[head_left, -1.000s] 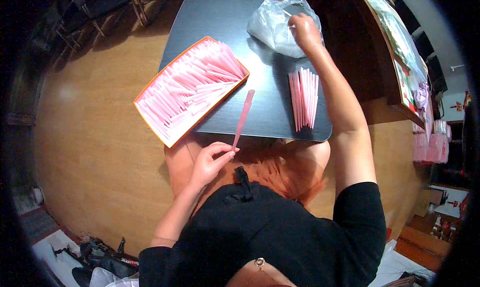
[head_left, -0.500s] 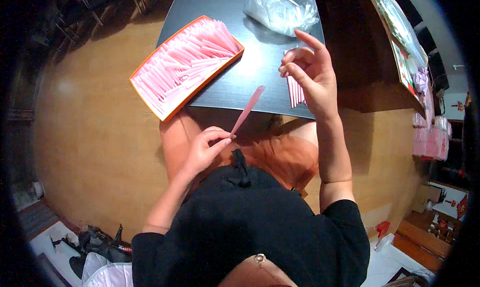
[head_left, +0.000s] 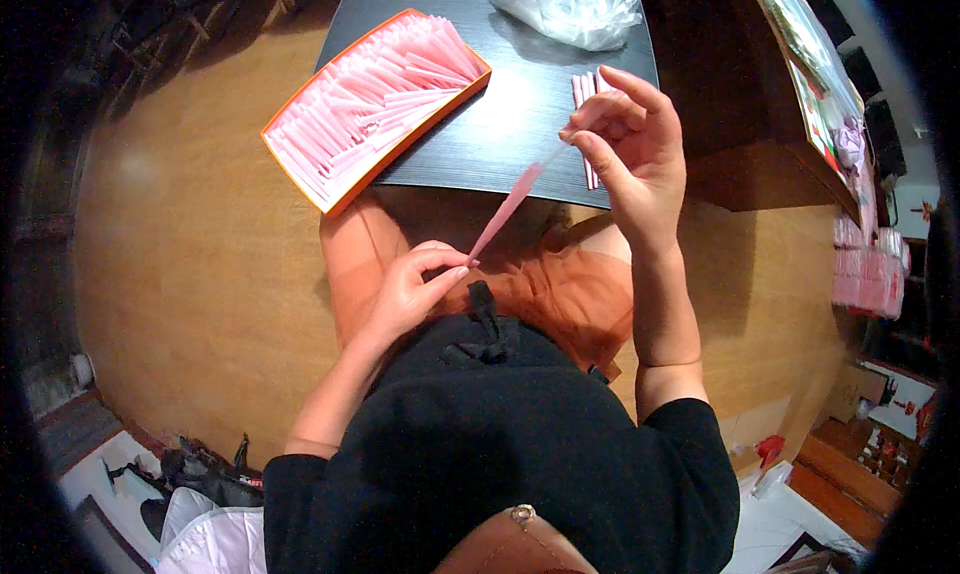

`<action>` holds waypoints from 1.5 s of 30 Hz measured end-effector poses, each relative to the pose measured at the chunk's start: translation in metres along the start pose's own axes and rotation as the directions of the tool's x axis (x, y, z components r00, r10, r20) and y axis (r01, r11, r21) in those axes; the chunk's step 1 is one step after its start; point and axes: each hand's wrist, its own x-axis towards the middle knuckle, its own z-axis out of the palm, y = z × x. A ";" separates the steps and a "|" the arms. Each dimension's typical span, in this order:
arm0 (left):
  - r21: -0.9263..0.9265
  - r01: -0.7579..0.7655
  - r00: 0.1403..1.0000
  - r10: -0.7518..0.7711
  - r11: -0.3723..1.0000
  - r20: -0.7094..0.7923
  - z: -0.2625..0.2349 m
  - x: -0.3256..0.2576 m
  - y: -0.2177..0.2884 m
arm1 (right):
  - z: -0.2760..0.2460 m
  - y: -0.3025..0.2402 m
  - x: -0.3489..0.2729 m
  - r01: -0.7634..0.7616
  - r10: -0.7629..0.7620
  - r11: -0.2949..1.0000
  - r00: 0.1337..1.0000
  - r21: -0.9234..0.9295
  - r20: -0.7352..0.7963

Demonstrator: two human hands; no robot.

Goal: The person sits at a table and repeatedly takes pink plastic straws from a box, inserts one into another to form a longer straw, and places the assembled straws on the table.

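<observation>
Head view: left hand [head_left: 408, 292] pinches lower end of long thin pink paper sleeve [head_left: 512, 202]; right hand [head_left: 632, 144] grips its upper end at 1 o'clock, over dark table [head_left: 500, 124] edge. Orange tray [head_left: 375, 104] at 11.

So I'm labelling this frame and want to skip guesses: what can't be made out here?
Head view only:
- Clear plastic bag: contents blurred by crumpled film, top cut by the edge.
- Pink strip: both ends covered by left hand and right hand fingers.
- Loose pink strips on the table: partly hidden behind the right hand.
</observation>
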 end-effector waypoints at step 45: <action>0.114 0.084 0.993 -0.073 0.990 -0.090 0.080 0.180 -0.025 | -0.041 0.029 -0.126 -0.409 0.363 0.893 0.902 -0.190 -0.235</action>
